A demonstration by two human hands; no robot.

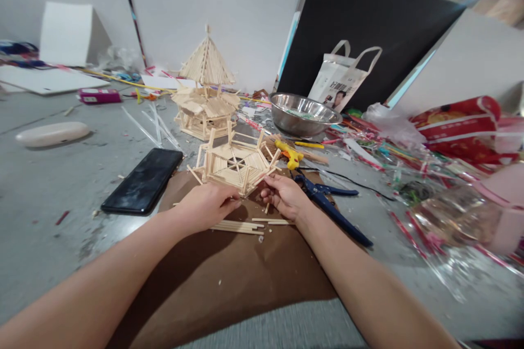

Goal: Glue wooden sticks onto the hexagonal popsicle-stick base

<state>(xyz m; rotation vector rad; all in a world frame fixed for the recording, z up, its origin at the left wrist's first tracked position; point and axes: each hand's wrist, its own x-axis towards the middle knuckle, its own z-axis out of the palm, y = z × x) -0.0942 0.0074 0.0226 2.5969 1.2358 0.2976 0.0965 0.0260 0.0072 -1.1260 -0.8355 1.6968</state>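
A small hexagonal frame of thin wooden sticks (232,162) sits at the far edge of a brown paper sheet (229,278). My left hand (207,204) is curled closed against the frame's near edge. Pinched shut, my right hand (285,194) holds a short wooden stick at the frame's near right corner. Several loose wooden sticks (241,225) lie on the paper between my wrists. Behind the frame stands a taller stick pagoda (206,90) with a cone roof.
A black phone (144,180) lies left of the paper. Blue-handled cutters (327,202) and a yellow glue gun (290,154) lie to the right. A steel bowl (303,113), a white paper bag (343,79), red packages and plastic wrappers crowd the right side. A white oval case (52,133) sits far left.
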